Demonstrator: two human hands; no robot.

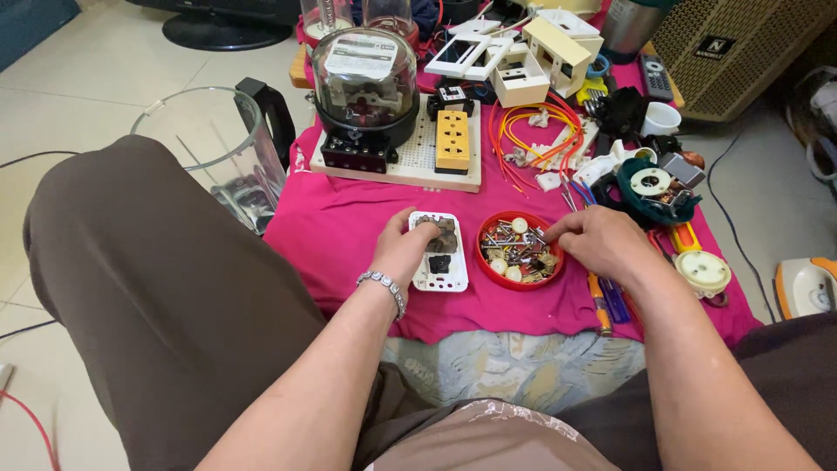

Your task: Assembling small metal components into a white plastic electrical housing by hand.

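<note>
My left hand (403,251) rests on a white switch plate (440,262) that lies flat on the pink cloth (349,227), thumb and fingers pressing its upper part. A silver bracelet circles that wrist. Just to the right sits a round red lid (520,251) filled with several screws and small white discs. My right hand (600,244) reaches into the lid's right edge with fingertips pinched among the screws; whether a screw is between them is hidden.
A wooden board (410,161) carries a glass-domed electric meter (364,83) and a yellow socket (453,138). Orange wires (532,131), white plastic boxes (540,52), screwdrivers (606,301), a glass blender jug (222,153) at left, an iron (806,283) at right.
</note>
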